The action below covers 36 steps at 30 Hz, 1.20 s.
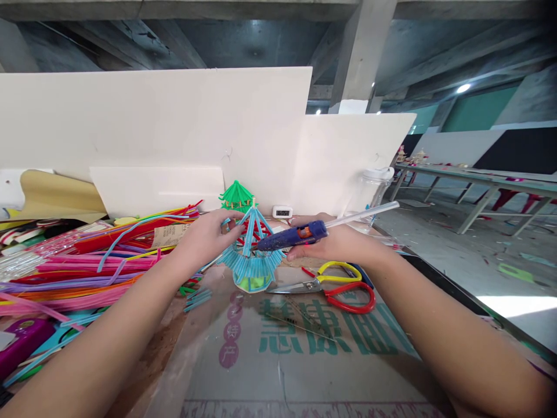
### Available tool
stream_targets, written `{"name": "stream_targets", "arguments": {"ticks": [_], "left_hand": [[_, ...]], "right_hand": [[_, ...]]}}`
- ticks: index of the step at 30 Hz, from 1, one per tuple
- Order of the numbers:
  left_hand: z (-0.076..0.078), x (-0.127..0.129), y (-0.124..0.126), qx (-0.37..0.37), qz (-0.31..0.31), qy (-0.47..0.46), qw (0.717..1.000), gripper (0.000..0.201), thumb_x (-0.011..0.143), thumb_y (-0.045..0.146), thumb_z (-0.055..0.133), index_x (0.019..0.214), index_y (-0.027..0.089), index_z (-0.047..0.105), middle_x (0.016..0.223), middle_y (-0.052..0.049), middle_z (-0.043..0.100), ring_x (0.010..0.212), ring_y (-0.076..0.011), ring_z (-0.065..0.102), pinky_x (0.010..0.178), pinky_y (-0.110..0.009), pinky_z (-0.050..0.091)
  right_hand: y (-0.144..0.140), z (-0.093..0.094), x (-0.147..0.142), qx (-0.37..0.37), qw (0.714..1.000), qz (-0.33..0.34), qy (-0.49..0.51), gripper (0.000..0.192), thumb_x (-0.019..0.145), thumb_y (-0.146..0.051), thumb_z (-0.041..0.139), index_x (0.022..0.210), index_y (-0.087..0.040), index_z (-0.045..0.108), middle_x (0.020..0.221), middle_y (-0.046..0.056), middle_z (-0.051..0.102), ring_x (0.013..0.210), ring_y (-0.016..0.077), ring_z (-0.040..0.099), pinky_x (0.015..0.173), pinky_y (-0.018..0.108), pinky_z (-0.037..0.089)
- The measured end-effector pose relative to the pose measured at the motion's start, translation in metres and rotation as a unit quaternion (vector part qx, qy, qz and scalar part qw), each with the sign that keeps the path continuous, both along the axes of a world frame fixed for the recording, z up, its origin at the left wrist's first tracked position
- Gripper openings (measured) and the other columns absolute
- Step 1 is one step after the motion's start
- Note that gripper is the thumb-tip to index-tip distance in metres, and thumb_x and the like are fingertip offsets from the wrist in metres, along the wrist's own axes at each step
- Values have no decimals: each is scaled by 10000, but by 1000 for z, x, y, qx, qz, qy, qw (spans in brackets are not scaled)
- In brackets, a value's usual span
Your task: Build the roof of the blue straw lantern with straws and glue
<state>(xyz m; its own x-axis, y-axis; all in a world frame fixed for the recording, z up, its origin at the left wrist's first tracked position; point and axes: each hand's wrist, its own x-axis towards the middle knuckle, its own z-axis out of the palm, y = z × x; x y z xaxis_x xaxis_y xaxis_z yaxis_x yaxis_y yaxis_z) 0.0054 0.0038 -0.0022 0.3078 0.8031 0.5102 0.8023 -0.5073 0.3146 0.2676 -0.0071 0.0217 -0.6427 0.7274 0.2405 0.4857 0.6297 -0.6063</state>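
now a small blue straw model (251, 255) sits in the middle of the table, on a sheet of cardboard (296, 348) with green print. it has a pointed roof of blue straws and a fringe of short blue straws around its lower edge, and something yellow-green shows under it. the left hand (208, 235) holds the model at its left side, with the fingers curled on the roof straws and the thumb near the top. the right hand (335, 242) is closed around a blue glue gun (292, 236), and the nozzle of the gun points left and touches, or almost touches, the right side of the model. a clear glue stick (363, 214) comes out from the back of the gun, up and to the right.

just in front of the right hand, two pairs of scissors lie on the cardboard: yellow scissors (333, 273) and red scissors (350, 297), partly crossing each other. behind the model stands a green straw model (236, 196), and near it a small white clock (282, 212). at the left, a big pile of straws (87, 261) in pink, red, orange and purple covers the table. white boards (174, 122) stand at the back, and a clear jar (369, 191) is at the right of them.
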Motion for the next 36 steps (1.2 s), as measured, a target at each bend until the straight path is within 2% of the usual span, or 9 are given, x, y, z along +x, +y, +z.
{"name": "stream_targets", "arguments": {"ticks": [5, 13, 21, 31, 36], "left_hand": [[0, 0, 0, 3, 4, 2, 1000, 385, 881, 433, 486, 1159, 226, 654, 1017, -41, 693, 903, -226, 630, 762, -311, 449], [1, 2, -1, -1, 8, -1, 1000, 388, 880, 429, 494, 1161, 217, 657, 1000, -37, 693, 880, -220, 629, 743, -306, 443], [2, 2, -2, -6, 8, 0, 1000, 366, 880, 406, 502, 1153, 219, 659, 996, -31, 689, 896, -217, 629, 737, -300, 435], [2, 3, -3, -16, 14, 1, 1000, 388, 883, 421, 493, 1172, 215, 651, 1021, -35, 696, 902, -223, 633, 744, -303, 443], [2, 2, -2, -8, 8, 0, 1000, 380, 881, 429, 492, 1152, 221, 660, 1009, -29, 696, 917, -224, 632, 762, -305, 448]], "right_hand": [[-1, 1, 0, -3, 1000, -10, 14, 573, 693, -470, 750, 1199, -223, 642, 925, 9, 739, 801, 197, 666, 700, 262, 497], [2, -1, 3, 12, 998, -64, -2, 413, 694, -494, 735, 967, -188, 679, 844, 35, 724, 760, 202, 649, 641, 271, 474], [4, -2, 3, 68, 993, -98, -20, 386, 711, -543, 695, 851, -188, 636, 698, -1, 636, 650, 156, 562, 559, 244, 377], [9, -4, 4, 71, 987, -147, -1, 323, 716, -503, 693, 793, -201, 608, 645, -34, 578, 601, 124, 504, 547, 234, 365], [9, -3, 3, 81, 987, -140, 18, 320, 730, -500, 677, 808, -192, 637, 633, -30, 583, 580, 117, 499, 526, 225, 357]]}}
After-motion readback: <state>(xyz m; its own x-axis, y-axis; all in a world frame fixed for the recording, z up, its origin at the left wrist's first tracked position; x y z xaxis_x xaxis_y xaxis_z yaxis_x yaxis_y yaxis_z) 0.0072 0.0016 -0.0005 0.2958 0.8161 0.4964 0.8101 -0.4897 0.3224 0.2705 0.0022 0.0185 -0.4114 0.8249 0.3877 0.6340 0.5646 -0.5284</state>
